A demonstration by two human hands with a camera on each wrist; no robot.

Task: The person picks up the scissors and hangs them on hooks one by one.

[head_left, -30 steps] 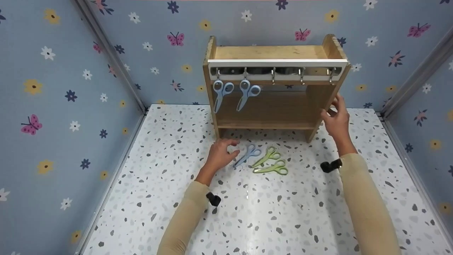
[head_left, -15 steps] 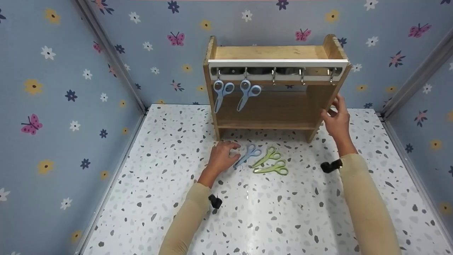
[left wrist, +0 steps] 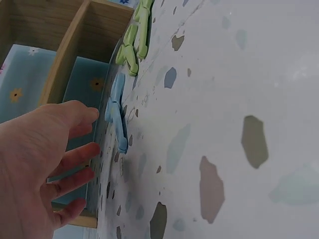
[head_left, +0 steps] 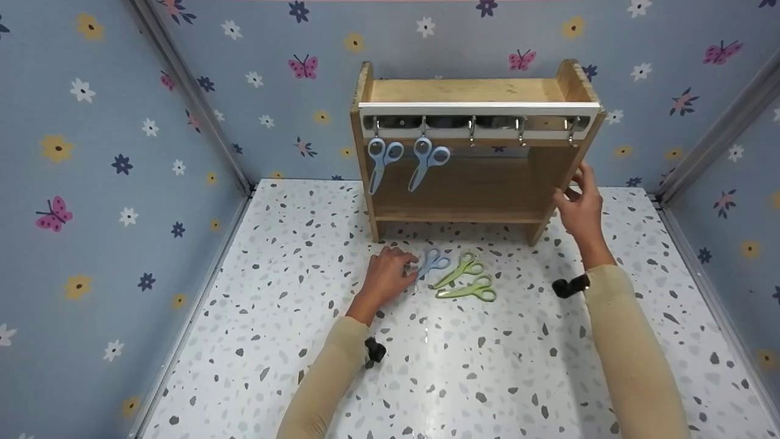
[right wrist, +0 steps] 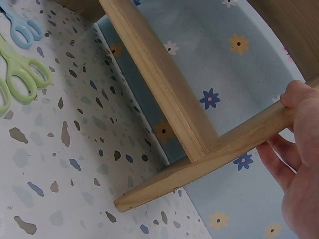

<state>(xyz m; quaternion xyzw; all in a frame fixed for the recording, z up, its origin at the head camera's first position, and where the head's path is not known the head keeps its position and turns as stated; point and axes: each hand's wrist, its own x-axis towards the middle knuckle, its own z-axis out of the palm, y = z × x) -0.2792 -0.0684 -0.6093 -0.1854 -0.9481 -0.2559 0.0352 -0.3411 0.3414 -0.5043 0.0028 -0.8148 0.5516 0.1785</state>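
My left hand [head_left: 390, 271] is low over the tabletop, fingers loosely bent and holding nothing. Just beyond its thumb and fingertips lie blue scissors [head_left: 434, 261]; in the left wrist view these blue scissors [left wrist: 117, 112] show in full, beside the fingers. My right hand [head_left: 580, 204] grips the right side panel of a wooden shelf [head_left: 460, 219], thumb at the front edge and fingers behind. The right wrist view shows that side panel [right wrist: 234, 144] between thumb and fingers. Two blue scissors, one [head_left: 378, 164] far left and one [head_left: 422, 163] beside it, hang from the shelf's hooks.
Green scissors [head_left: 461, 269] lie right of the blue ones, with a second green pair [head_left: 469, 289] just in front. Three bare hooks, such as the middle hook [head_left: 471, 131], line the shelf's front rail. A flowered wall [head_left: 292, 97] stands behind the shelf.
My left hand has moved slightly right and toward me, and now its fingers overlap the blades of the lying blue scissors in the head view. My right hand and the shelf stay put.
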